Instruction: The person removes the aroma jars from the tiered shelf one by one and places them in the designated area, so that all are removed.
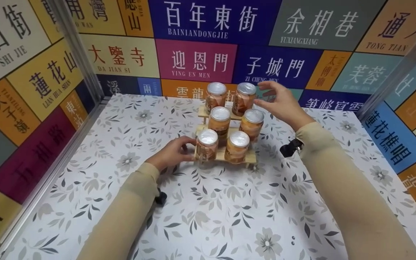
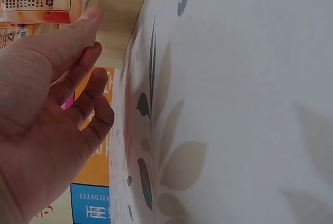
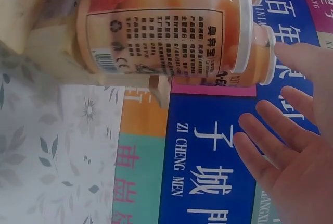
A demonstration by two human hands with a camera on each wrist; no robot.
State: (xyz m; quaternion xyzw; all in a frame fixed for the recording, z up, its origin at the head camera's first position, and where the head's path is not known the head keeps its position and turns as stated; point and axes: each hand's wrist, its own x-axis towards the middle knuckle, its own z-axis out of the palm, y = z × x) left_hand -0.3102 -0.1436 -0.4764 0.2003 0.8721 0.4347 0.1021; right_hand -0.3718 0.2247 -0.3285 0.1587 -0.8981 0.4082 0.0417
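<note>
Several cans with silver lids stand in pairs on a three-step wooden stand (image 1: pixel 219 154). My left hand (image 1: pixel 173 153) is at the left end of the lowest step, beside the front left can (image 1: pixel 207 150). In the left wrist view, its thumb and forefinger pinch the end of the stand's board (image 2: pixel 120 18), while the other fingers curl loosely. My right hand (image 1: pixel 282 103) hovers by the top right can (image 1: pixel 243 103), its fingers spread and holding nothing. The right wrist view shows a printed can (image 3: pixel 161 31) close up, with the right fingers (image 3: pixel 265 153) apart from it.
The stand rests on a table (image 1: pixel 208 209) covered with a white leaf-and-flower cloth. Behind it rises a wall of colourful sign panels (image 1: pixel 197 59). More panels (image 1: pixel 31 159) line the left side, and others (image 1: pixel 395 137) the right.
</note>
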